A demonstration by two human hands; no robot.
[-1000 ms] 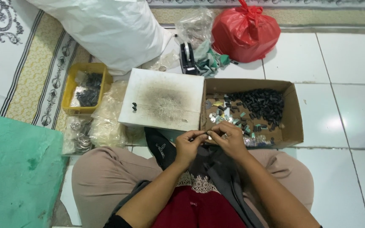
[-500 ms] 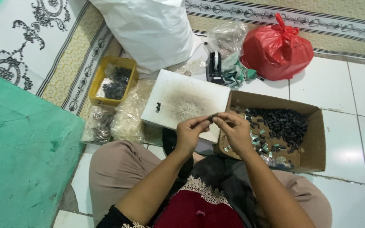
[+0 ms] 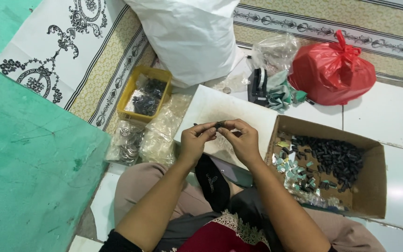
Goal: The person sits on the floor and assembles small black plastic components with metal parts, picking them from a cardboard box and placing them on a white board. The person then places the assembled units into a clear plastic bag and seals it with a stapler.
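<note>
My left hand [image 3: 195, 141] and my right hand [image 3: 241, 138] meet over a white board [image 3: 220, 110], fingertips pinched together on one small dark part [image 3: 219, 124]. To the right lies an open cardboard box [image 3: 364, 186] holding several small black parts [image 3: 334, 158] and shiny metal pieces [image 3: 295, 170]. I sit on the floor with my knees under the board.
A yellow tray [image 3: 128, 100] of dark parts sits left of the board, with clear bags [image 3: 162, 133] of pieces beside it. Behind are a large white sack [image 3: 187, 35], a red plastic bag [image 3: 332, 70], a black tool [image 3: 257, 86] and a green mat [image 3: 19, 163] at left.
The view has swung left and down, so the box now sits further right. My hands stay together over the board, holding the small part.
</note>
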